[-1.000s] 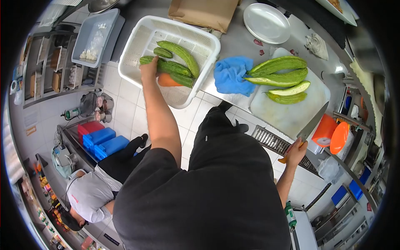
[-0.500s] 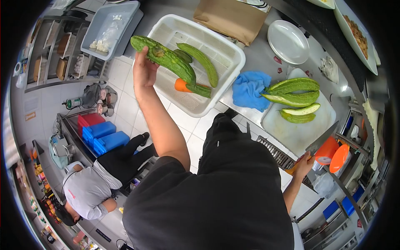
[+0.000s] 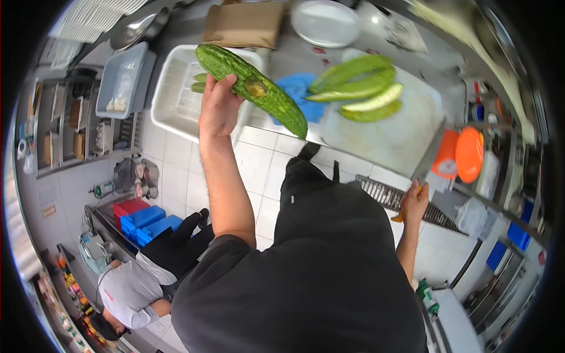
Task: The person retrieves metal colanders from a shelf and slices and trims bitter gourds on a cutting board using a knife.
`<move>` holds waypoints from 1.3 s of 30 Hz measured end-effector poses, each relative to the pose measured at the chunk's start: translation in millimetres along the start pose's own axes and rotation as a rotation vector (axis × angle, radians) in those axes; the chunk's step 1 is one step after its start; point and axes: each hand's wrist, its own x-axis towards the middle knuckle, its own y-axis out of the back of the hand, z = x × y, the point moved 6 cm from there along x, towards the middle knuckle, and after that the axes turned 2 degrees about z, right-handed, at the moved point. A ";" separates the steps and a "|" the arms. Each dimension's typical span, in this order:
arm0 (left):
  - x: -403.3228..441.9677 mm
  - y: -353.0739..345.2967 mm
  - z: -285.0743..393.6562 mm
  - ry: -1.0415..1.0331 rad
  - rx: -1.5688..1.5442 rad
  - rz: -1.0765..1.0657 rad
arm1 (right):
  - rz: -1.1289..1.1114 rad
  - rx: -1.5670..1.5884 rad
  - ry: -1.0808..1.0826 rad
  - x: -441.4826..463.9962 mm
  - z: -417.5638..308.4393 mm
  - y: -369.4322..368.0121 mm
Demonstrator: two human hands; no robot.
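My left hand (image 3: 220, 109) is closed around a long, bumpy green bitter gourd (image 3: 276, 105), held up tilted over the table's edge. A brownish damaged patch marks its middle. In my right hand (image 3: 415, 203) is a large knife (image 3: 431, 152) with a yellow-orange handle; its blade points up beside the cutting board. Cut lengths of bitter gourd (image 3: 371, 76) lie on the white cutting board (image 3: 391, 138), some showing pale insides. A blue cloth (image 3: 294, 88) rests at the board's left edge. Behind my left hand, the white basket (image 3: 170, 112) holds more green vegetables, partly hidden.
A white oval plate (image 3: 325, 25) and a brown paper package (image 3: 242, 25) lie at the back. Orange containers (image 3: 445, 154) stand right of the board. A grey-blue tub (image 3: 122, 79) is at left. Another person (image 3: 138, 288) works at lower left.
My left hand has carried the bitter gourd from over the basket toward the cutting board. The view has turned to the right. The knife stays in my right hand.
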 end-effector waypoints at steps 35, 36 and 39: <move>-117.0 -244.7 -256.5 -0.599 1.658 -0.569 | -0.176 -0.634 0.150 -34.3 -21.9 81.7; -104.8 -228.3 -282.1 -0.476 1.659 -0.655 | -0.164 -0.637 0.144 -35.7 -28.2 82.0; -94.3 -220.5 -297.2 -0.326 1.644 -0.723 | -0.155 -0.665 0.112 -40.2 -38.4 81.1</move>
